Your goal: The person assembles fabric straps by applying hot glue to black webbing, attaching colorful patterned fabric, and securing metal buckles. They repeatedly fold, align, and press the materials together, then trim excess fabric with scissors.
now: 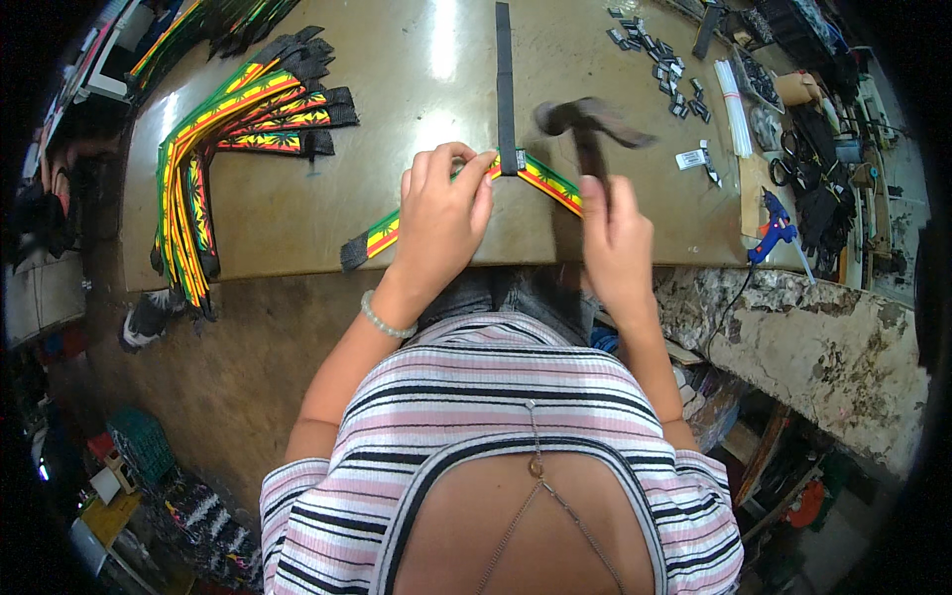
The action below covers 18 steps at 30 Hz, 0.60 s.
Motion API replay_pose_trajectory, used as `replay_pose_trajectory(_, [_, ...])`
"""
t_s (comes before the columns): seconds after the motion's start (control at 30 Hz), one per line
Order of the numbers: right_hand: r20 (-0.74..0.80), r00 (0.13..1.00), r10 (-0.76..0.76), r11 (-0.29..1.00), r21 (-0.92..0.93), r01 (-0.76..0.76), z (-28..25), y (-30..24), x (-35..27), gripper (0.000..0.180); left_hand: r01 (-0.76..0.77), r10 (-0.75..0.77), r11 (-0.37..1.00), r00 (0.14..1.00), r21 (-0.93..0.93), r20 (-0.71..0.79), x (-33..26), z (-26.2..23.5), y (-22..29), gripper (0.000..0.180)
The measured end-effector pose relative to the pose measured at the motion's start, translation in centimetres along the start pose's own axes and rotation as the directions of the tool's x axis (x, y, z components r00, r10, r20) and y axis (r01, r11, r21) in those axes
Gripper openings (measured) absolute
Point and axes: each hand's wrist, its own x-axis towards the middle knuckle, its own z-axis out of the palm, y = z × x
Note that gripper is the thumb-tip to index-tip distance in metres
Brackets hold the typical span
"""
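Observation:
A claw hammer is raised above the table, its handle wrapped in the fingers of my right hand. Slightly to the left, my left hand pinches a green, yellow and red patterned band near its middle. The band bends into a shallow peak there, its black fabric end lying to the lower left. From that peak a flat black strap runs away toward the far side. A small dark clip sits where strap and band meet, just right of my left fingertips. The hammer head is blurred and apart from the clip.
A pile of similar bands lies on the brown table at left. Small black clips are scattered at far right. Nearby are white sticks, scissors and a blue glue gun by the right edge.

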Motion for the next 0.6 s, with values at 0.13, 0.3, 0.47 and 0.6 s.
replay_pose_trajectory(0.13, [-0.243,0.97,-0.01,0.997,0.075,0.029,-3.0,0.0,-0.5,0.033,-0.14,0.114,0.961,0.986,0.239,0.118,0.7,1.0,0.8,0.034])
replay_pose_trajectory(0.3, [-0.396,0.9,-0.183,0.973,-0.201,0.109,-5.0,3.7,0.7,0.032,-0.446,0.291,0.595,0.895,0.669,0.337,0.6,1.6,1.8,0.041])
replay_pose_trajectory(0.47, [-0.313,0.923,-0.226,0.877,-0.477,0.053,-4.1,7.8,3.6,0.033,-0.486,0.217,0.731,0.831,0.48,0.512,2.9,1.0,2.2,0.044])
replay_pose_trajectory(0.6, [-0.267,0.954,-0.139,0.901,-0.433,0.01,-3.8,8.4,4.2,0.034,-0.214,0.177,0.972,0.937,0.093,0.302,3.1,-0.7,0.8,0.038])
